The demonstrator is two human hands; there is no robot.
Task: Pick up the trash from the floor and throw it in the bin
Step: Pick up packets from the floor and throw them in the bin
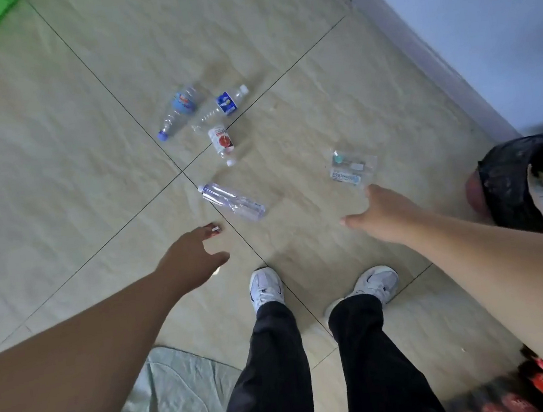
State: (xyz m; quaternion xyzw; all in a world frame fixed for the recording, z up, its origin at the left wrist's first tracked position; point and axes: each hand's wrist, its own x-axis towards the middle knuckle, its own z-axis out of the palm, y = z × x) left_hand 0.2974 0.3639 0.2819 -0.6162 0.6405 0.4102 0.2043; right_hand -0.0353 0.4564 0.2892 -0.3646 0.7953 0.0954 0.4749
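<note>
Person stands on a tiled floor (50,159), both bare arms stretched forward and down. Left hand (190,253) is spread, fingers loose, gripping nothing; a small red-and-white patch shows at its fingertips, too blurred to identify. Right hand (379,213) is also spread and empty, its fingertips just near the clear wrapper (353,168) lying on the floor; contact cannot be told. Between the hands, slightly farther, lies a clear bottle (232,201). Farther off, three more lie clustered near the tile joint: a blue-capped bottle (178,112), a blue-label bottle (224,105), and a red-label bottle (222,141). The bin (516,187), lined with a black bag, sits at right by the wall.
</note>
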